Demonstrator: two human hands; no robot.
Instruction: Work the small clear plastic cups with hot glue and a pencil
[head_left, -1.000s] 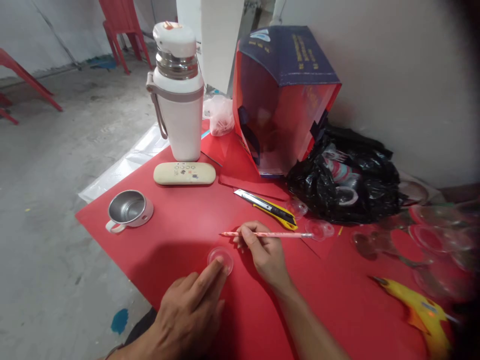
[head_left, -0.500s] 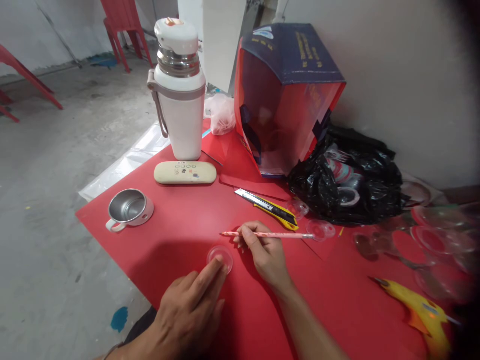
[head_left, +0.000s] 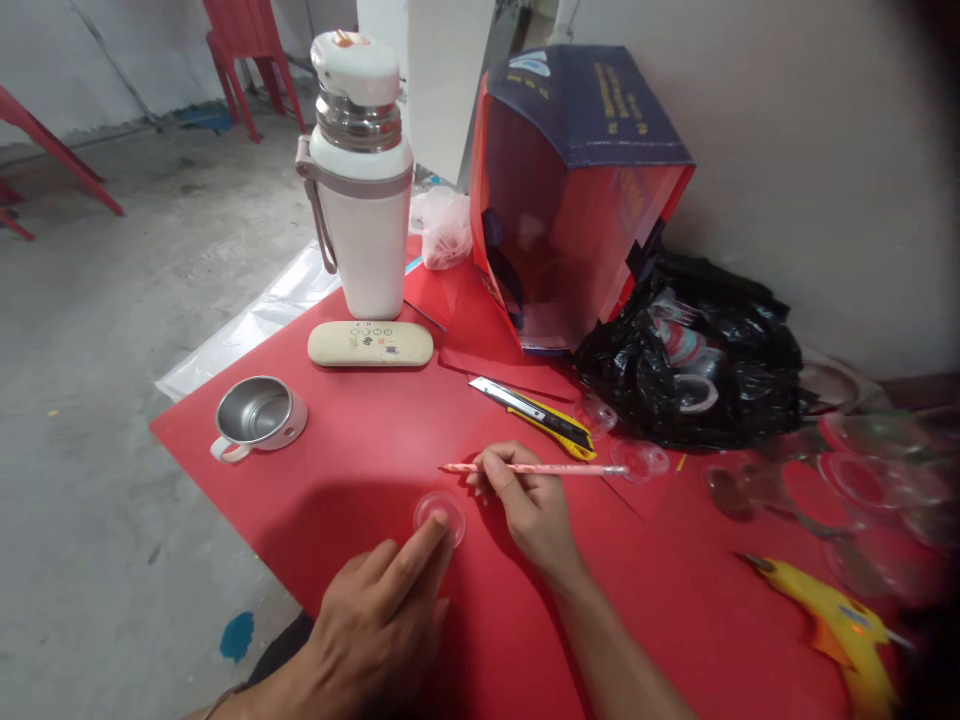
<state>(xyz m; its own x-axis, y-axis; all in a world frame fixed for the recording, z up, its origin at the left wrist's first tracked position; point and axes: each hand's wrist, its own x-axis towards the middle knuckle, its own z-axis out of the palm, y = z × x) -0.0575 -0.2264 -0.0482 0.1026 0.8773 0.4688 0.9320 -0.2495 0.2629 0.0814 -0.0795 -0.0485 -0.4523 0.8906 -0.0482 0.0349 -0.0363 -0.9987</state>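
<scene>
My left hand (head_left: 382,605) reaches in from the bottom, its index and middle fingers stretched out. Their tips press on a small round clear plastic lid (head_left: 425,510) lying flat on the red table surface (head_left: 360,450). My right hand (head_left: 523,502) pinches a pink patterned pencil (head_left: 559,469) between thumb and fingers. The pencil lies nearly level, its sharpened point to the left, above the lid and apart from it. Just beyond my right hand rests a yellow and black utility knife (head_left: 534,416) with its blade out.
A steel mug (head_left: 289,425), a cream case (head_left: 371,344) and a tall white thermos (head_left: 367,230) stand to the left. Behind are an open box (head_left: 630,110) and a black plastic bag (head_left: 622,390). Clear lids (head_left: 862,480) and a yellow glue gun (head_left: 832,610) lie at right.
</scene>
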